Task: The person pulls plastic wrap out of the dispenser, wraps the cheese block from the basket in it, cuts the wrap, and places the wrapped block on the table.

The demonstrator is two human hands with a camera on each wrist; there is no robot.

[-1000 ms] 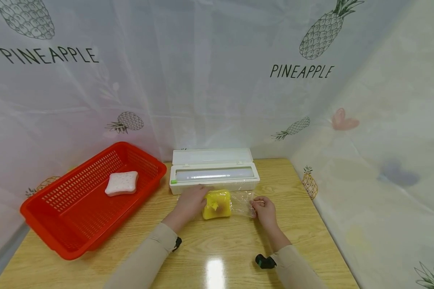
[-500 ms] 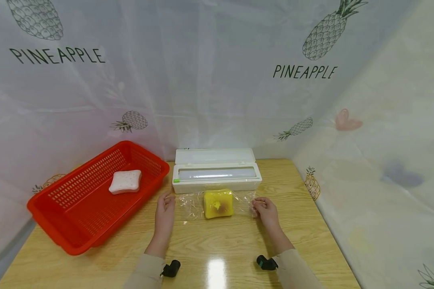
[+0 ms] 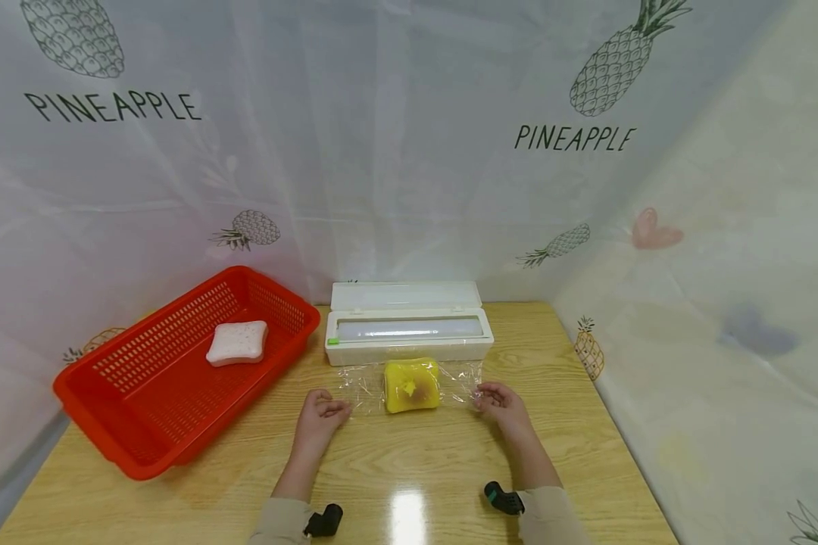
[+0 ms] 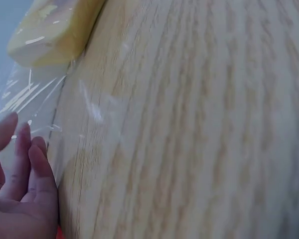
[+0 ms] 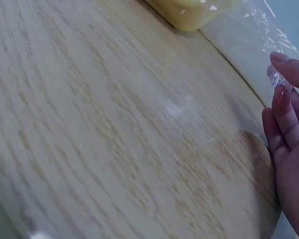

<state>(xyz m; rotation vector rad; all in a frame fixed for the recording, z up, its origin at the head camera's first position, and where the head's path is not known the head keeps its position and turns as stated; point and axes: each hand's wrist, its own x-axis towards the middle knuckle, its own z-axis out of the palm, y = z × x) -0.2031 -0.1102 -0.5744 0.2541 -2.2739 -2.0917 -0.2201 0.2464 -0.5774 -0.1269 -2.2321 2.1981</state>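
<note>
A yellow toast-shaped block (image 3: 412, 386) with a star-shaped patch and a brown blotch lies at the table's middle. Clear plastic wrap (image 3: 363, 387) covers it and spreads out on both sides. My right hand (image 3: 504, 409) pinches the wrap's right end between thumb and fingers, with the film bunched at the fingertips (image 5: 281, 97). At the wrap's left end is my left hand (image 3: 319, 420), its thumb and fingers apart close to the film edge in the left wrist view. Behind the block stands a white wrap dispenser (image 3: 409, 350), lid raised, a roll inside.
On the left, a red plastic basket (image 3: 163, 446) stands at a slant, with a white toast-shaped block (image 3: 237, 343) in it. A pineapple-print curtain (image 3: 409, 189) hangs behind the wooden table (image 3: 586, 469) and along its right side.
My left hand has left the block's left side, swung out left, then come down to the wrap's front left corner, fingers turned inward. My right hand has stayed at the right end.
</note>
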